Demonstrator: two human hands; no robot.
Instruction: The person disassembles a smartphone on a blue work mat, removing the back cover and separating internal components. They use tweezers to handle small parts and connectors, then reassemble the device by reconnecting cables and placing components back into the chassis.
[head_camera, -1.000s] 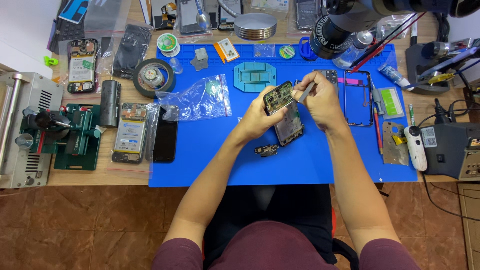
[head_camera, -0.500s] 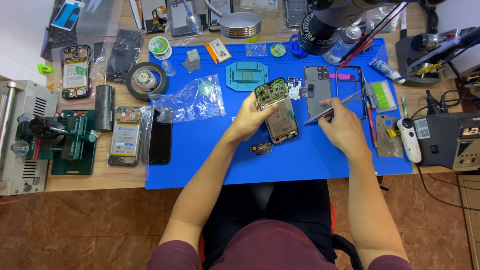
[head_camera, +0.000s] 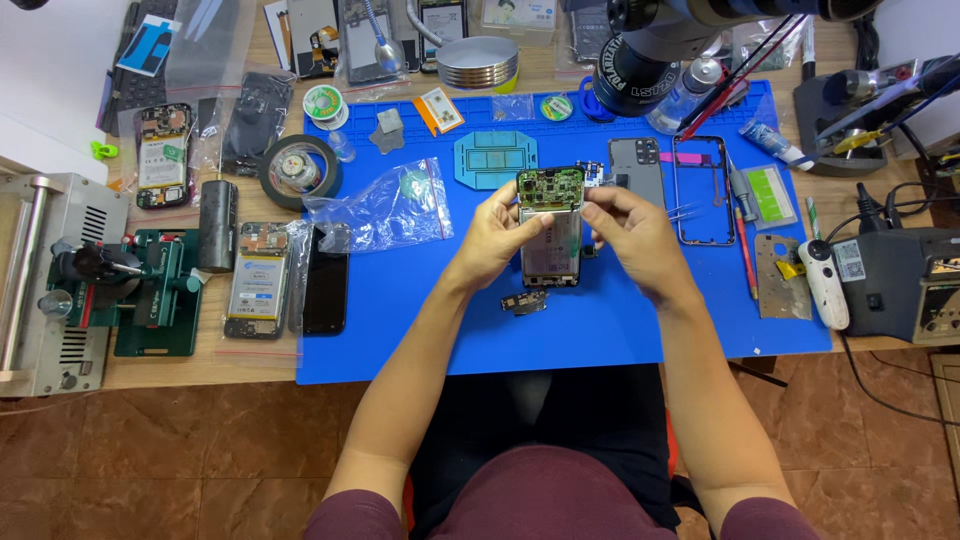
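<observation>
Tweezers (head_camera: 690, 211) now down on blue mat (head_camera: 400, 320).

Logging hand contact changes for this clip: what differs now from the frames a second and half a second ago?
The right hand, which half a second ago was out to the right with thin metal tweezers, has come back to the opened phone with exposed green circuit board; the tweezers now lie on the blue silicone mat. The left hand keeps its grip on the phone. The clear plastic bag stayed put.

matt blue rubbery mat (head_camera: 420, 330), glossy clear plastic bag (head_camera: 385, 205), bare wooden bench (head_camera: 190, 365), shiny metal tin (head_camera: 478, 62)
</observation>
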